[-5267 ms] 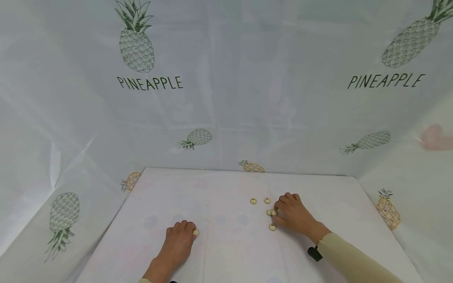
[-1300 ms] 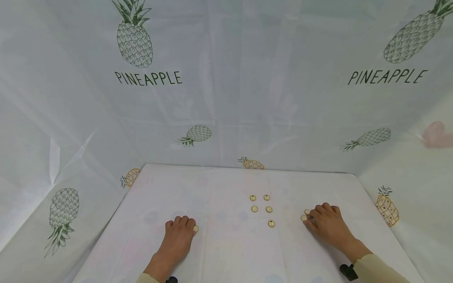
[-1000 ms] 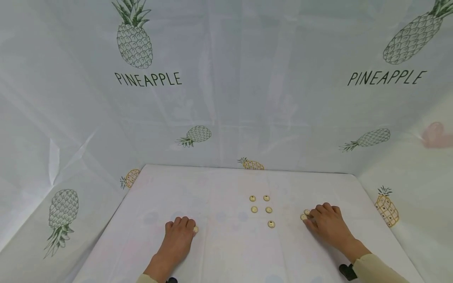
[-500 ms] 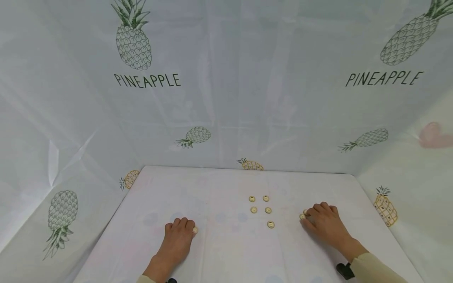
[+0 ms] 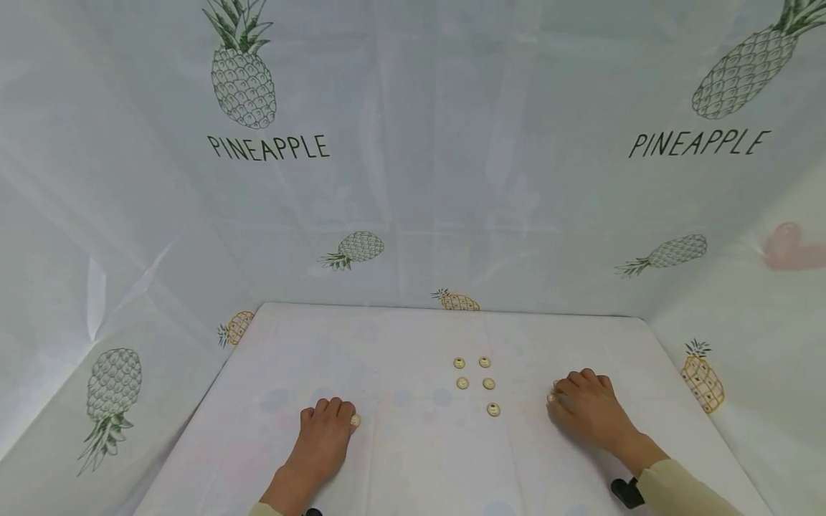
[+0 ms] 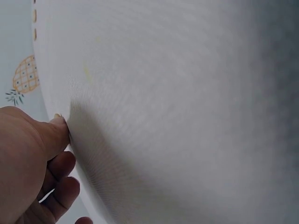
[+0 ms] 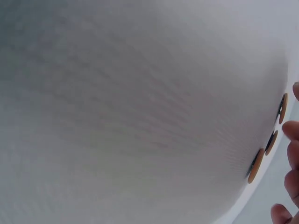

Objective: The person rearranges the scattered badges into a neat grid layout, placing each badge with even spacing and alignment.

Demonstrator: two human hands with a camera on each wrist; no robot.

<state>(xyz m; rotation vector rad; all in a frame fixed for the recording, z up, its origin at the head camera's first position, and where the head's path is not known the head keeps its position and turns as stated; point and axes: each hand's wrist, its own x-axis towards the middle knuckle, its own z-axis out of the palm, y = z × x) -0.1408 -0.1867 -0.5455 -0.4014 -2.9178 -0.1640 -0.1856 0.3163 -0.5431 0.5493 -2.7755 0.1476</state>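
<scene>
My left hand [image 5: 325,438] rests on the white tabletop, pinching a small cream round button [image 5: 355,421] between thumb and fingertips. In the left wrist view the left thumb and bent fingers meet at the cloth's edge. Toward the right side of the table, my right hand [image 5: 590,410] has its bent fingers over two cream buttons, one showing by the thumb [image 5: 551,397] and another mostly covered. The right wrist view has three discs edge-on, with a button [image 7: 283,108] between thumb and index fingertips; whether they grip it is unclear.
Several more buttons lie between the hands: one button [image 5: 459,362] at back left, one [image 5: 485,362] beside it, others in front, and a single button [image 5: 493,409] nearest me. A pineapple-print sheet [image 5: 413,179] walls the table [image 5: 400,330] at back and sides.
Over several seconds my right hand moved right, away from the button group, which now lies spread in rows. Just now its fingers cover more of the two buttons there. My left hand stays put.
</scene>
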